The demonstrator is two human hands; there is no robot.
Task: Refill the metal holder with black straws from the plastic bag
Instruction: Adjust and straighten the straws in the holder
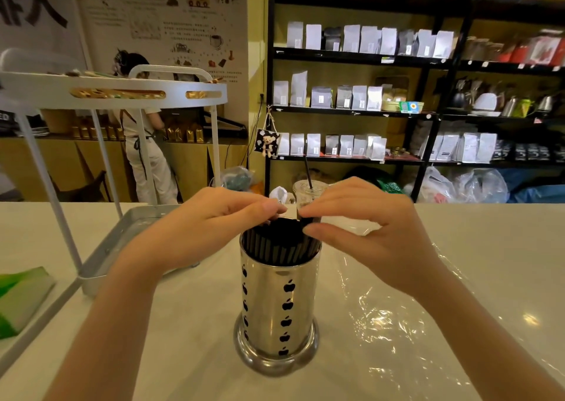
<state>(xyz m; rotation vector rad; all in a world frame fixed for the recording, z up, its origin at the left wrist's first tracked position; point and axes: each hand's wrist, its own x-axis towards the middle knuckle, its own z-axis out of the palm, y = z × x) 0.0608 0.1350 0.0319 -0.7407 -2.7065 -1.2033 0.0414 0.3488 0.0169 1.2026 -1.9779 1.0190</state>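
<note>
A shiny metal holder [276,309] with black apple cut-outs stands upright on the white counter, packed with black straws [279,241] whose tops rise just above its rim. My left hand [195,226] reaches over the holder from the left, fingertips touching the straw tops at the back. From the right, my right hand [367,229] pinches the straw tops at the back right. An emptied clear plastic bag [397,303] lies flat and crinkled on the counter to the right of the holder, under my right forearm.
A white two-tier rack [116,92] on thin legs stands at the left over a metal tray [122,241]. A plastic cup [307,194] with a black straw sits just behind the holder. A green-and-white pack [21,296] lies far left. A person stands by shelves beyond the counter.
</note>
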